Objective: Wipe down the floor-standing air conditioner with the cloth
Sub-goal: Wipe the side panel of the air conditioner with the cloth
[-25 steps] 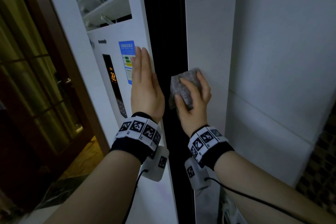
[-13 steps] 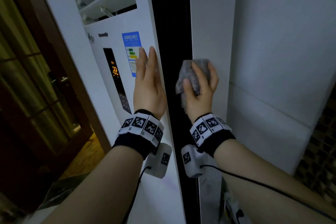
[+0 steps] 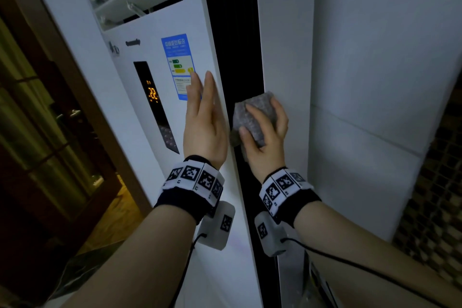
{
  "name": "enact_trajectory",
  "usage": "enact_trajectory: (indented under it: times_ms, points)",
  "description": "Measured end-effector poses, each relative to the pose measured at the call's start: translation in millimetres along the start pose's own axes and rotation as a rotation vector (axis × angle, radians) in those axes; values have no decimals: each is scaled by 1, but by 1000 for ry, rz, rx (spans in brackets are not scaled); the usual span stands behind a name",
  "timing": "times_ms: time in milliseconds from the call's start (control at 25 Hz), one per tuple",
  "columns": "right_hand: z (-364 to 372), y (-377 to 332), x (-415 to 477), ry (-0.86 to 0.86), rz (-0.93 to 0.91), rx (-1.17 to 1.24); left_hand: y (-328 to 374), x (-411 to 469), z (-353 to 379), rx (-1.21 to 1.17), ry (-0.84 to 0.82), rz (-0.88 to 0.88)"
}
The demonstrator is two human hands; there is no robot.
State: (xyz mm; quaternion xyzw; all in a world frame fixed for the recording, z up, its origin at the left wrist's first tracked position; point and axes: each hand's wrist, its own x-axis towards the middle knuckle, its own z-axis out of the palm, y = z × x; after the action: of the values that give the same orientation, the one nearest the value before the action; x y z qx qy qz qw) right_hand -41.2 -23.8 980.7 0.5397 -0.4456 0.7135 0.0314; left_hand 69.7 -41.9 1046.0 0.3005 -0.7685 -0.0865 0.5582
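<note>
Slightly lower now, right hand point(image 3: 267, 150) grips cloth point(image 3: 252, 112) against the air conditioner point(image 3: 155, 132); beside it, left hand point(image 3: 205, 130) lies flat.

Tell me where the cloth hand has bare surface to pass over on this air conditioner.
Bare: the white side panel above the right hand and cloth, between the black strip and the wall; also the front face below the left hand. Crowded: the front around the blue label and display, where the left hand lies flat.
</note>
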Motion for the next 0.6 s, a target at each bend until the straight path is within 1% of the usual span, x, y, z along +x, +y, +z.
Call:
enact_trajectory:
  times_ms: [120, 160, 280, 320, 440, 480, 600]
  points:
    - [-7, 0, 17, 74, 172, 94, -1, 0, 3, 15, 7, -14]
    - [-7, 1, 18, 80, 194, 112, -2, 0, 4, 23, 5, -12]
    - [-8, 6, 8, 1, 141, 69, -3, 1, 9, 48, 7, 16]
    - [-10, 8, 10, 4, 131, 71, -3, 2, 11, 57, 14, 21]
    - [-14, 9, 28, 107, 215, 147, -2, 3, 18, 84, 46, 12]
    - [-14, 10, 30, 113, 228, 151, -1, 4, 20, 92, 59, 13]
    - [-16, 15, 21, 35, 159, 112, 3, 6, 25, 110, 106, 37]
